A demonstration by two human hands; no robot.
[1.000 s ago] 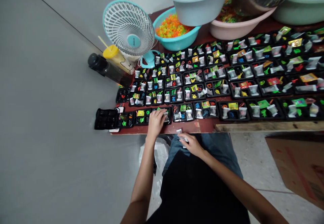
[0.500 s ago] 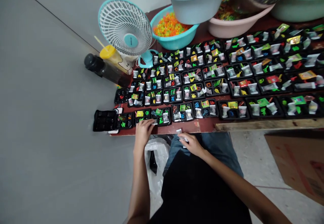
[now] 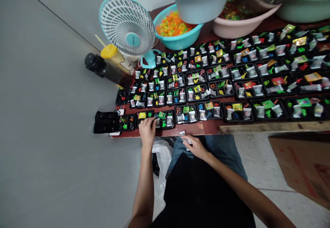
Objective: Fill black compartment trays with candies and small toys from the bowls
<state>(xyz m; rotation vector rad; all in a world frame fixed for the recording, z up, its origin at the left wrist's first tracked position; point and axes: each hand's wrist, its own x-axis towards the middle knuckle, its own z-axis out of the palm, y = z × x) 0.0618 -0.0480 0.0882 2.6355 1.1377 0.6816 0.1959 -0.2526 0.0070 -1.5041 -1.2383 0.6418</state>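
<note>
Many small black trays (image 3: 185, 114) lie in rows on a dark red table (image 3: 206, 127), each holding colourful little toys and small white packets. My left hand (image 3: 147, 129) rests with curled fingers on a front-row tray (image 3: 145, 117) near the table's left end. My right hand (image 3: 195, 145) sits over my lap by the table edge, fingers pinched on small white packets (image 3: 185, 136).
A teal desk fan (image 3: 127, 25), a yellow-lidded cup (image 3: 116, 59) and a dark bottle (image 3: 103, 69) stand at the left. Basins (image 3: 198, 4) of coloured pieces sit at the back. An empty black tray (image 3: 105, 122) overhangs the left corner. A white plastic bag (image 3: 161, 154) hangs below.
My left hand moved left along the front row, from one tray to the tray beside it, and now rests on that one. My right hand stayed put with the packets.
</note>
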